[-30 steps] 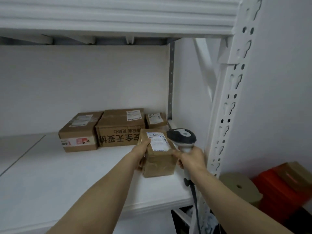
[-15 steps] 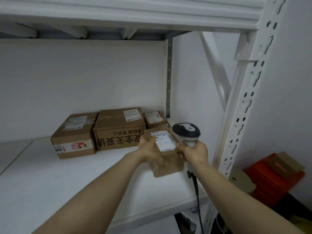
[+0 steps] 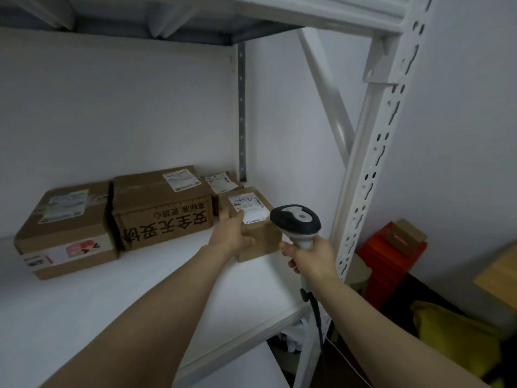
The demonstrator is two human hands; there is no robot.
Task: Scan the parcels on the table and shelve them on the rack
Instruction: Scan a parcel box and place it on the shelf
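A small brown parcel (image 3: 258, 239) with a white label sits on the white rack shelf (image 3: 145, 298), in front of another small parcel (image 3: 221, 182) at the back right corner. My left hand (image 3: 230, 236) grips its left front corner, thumb on the front face. My right hand (image 3: 309, 257) holds a black and grey barcode scanner (image 3: 296, 221) by its handle, just right of the parcel and apart from it. Left of these stand a large parcel with black printing (image 3: 162, 208) and a parcel with a pink mark (image 3: 64, 231).
The rack's white perforated upright (image 3: 372, 175) rises right of my right hand, with a diagonal brace (image 3: 326, 91) behind it. The upper shelf (image 3: 195, 12) overhangs. Right of the rack stand a red box (image 3: 389, 261), a yellow item (image 3: 453, 340) and a wooden surface (image 3: 500, 273).
The small parcel has gone further back on the shelf, beside the printed parcel. My right hand with the scanner has come off it and drawn back to the right.
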